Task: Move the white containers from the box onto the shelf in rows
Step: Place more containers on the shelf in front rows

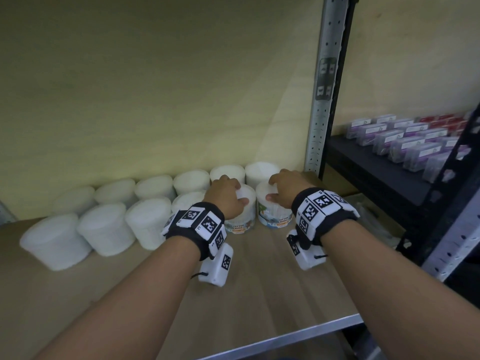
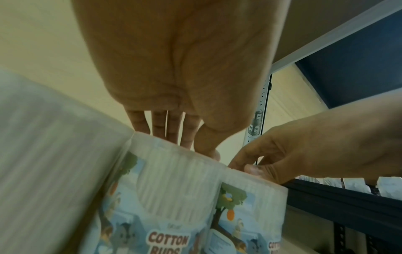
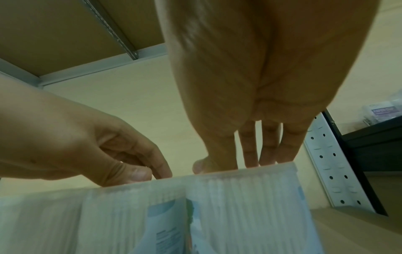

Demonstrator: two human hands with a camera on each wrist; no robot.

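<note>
Two rows of white round containers stand on the wooden shelf point(image 1: 259, 281), a back row point(image 1: 155, 187) and a front row point(image 1: 104, 227). At the right end of the front row stand two "Cotton Buds" containers side by side. My left hand point(image 1: 237, 190) grips the left container point(image 1: 240, 219) from above, fingers over the lid and thumb on the near rim. My right hand point(image 1: 275, 189) grips the right container point(image 1: 272, 215) the same way. The left wrist view shows my left fingers point(image 2: 169, 127) over its container point(image 2: 174, 180). The right wrist view shows my right fingers point(image 3: 250, 146) over its container point(image 3: 239, 197). The box is out of view.
A grey perforated upright point(image 1: 322, 100) stands just right of the containers. Beyond it a black shelf point(image 1: 363, 162) carries rows of small purple boxes point(image 1: 405, 144). A yellow wall closes the back. The shelf's metal front edge point(image 1: 285, 336) runs under my forearms.
</note>
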